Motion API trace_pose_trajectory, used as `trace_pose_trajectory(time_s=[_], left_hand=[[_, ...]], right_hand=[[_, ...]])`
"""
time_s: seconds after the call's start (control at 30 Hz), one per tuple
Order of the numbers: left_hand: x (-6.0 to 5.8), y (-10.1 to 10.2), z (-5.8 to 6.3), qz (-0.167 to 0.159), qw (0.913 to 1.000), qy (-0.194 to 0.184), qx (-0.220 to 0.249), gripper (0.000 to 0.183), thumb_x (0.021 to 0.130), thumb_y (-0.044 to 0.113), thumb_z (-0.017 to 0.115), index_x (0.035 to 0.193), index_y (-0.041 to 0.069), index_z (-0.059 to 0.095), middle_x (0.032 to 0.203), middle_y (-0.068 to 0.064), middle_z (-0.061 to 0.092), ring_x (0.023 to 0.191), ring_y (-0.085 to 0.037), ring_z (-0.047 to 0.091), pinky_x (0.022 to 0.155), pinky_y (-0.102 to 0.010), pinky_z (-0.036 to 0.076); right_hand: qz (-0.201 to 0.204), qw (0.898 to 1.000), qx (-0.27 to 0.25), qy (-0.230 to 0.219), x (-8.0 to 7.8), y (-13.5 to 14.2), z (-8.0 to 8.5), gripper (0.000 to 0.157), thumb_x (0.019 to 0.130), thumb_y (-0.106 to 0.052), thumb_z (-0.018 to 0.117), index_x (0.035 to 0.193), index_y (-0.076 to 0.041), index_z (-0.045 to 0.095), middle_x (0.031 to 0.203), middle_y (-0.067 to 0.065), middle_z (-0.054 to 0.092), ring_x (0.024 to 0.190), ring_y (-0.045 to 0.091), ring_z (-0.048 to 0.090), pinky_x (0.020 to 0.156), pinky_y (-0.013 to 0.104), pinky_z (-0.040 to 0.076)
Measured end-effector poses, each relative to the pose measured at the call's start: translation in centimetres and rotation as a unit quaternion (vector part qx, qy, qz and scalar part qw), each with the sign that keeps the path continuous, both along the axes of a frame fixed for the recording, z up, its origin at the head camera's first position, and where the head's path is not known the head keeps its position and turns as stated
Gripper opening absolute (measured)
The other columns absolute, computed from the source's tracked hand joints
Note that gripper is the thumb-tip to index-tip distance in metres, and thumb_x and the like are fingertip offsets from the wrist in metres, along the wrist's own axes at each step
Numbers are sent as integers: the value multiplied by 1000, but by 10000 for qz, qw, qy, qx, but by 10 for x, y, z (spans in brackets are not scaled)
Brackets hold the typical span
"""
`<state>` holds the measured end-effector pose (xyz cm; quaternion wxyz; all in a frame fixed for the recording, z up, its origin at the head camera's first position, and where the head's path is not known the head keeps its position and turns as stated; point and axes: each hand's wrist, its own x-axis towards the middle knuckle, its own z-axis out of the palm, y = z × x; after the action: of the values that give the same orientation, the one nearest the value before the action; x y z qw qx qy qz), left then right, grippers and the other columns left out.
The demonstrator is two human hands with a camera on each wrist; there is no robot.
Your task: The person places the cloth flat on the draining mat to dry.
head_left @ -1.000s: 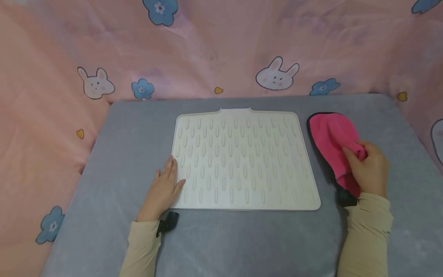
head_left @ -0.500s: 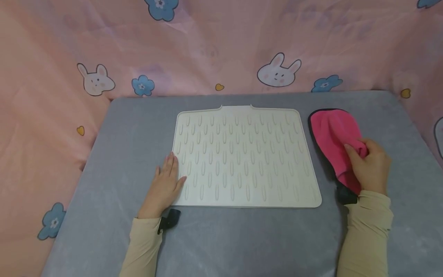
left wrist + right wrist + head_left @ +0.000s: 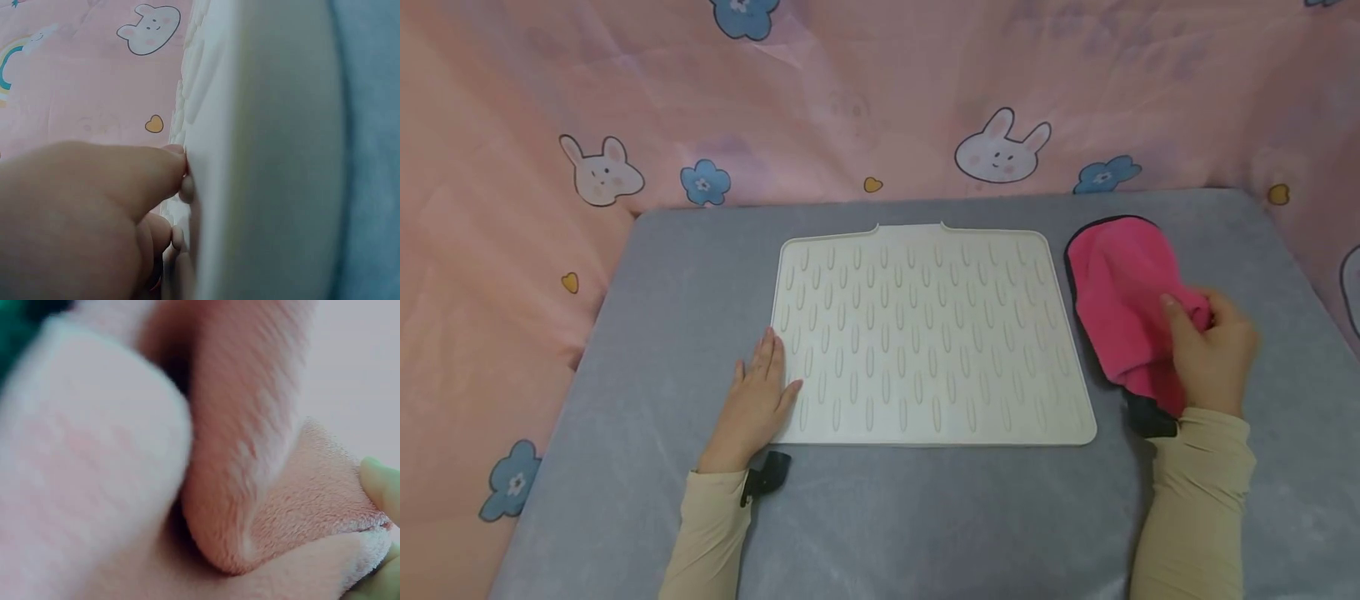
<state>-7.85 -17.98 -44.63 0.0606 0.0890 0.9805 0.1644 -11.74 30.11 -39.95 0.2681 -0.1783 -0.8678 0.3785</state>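
Observation:
A white mat [image 3: 917,333] with rows of raised oval ridges and a tab at its far edge lies flat at the middle of the table. My left hand [image 3: 752,404] rests on its left edge with straight fingers; the left wrist view shows the thumb [image 3: 150,175] touching the mat's surface. To the right of the mat, my right hand [image 3: 1213,354] pinches a pink cloth [image 3: 1123,292] with a dark border between thumb and fingers. Blurred folds of fuzzy cloth [image 3: 250,425] fill much of the right wrist view, with fingertips [image 3: 381,484] at the right side.
Grey fabric covers the table [image 3: 940,517]. A pink curtain [image 3: 835,108] with rabbits, flowers and hearts hangs behind the table and along its sides. Each wrist carries a black camera, such as the left wrist camera [image 3: 767,475].
My right hand has moved slightly right and away from me, pulling the cloth, whose visible pink part spreads wider. The left hand stays on the mat. The head view has shifted a little.

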Motion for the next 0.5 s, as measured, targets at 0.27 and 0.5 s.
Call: trace_pose_trajectory(time_s=[0.27,0.5], left_hand=[[0,0,1,-34,10000,16,28,69,98,26,49,144,-10,14,154,-21,7,141,-34,11,110,-58,11],[0,-1,1,-23,10000,-58,64,69,99,27,48,145,-10,13,154,-22,5,141,-35,10,110,-58,9]], right_hand=[[95,9972,-674,311,0,-13,13,8,87,-18,68,90,-11,69,73,-22,51,67,0,45,59,17,33],[393,9898,-1214,635,-1,-23,19,8,86,-11,69,90,-17,71,74,-19,57,68,2,49,60,18,35]])
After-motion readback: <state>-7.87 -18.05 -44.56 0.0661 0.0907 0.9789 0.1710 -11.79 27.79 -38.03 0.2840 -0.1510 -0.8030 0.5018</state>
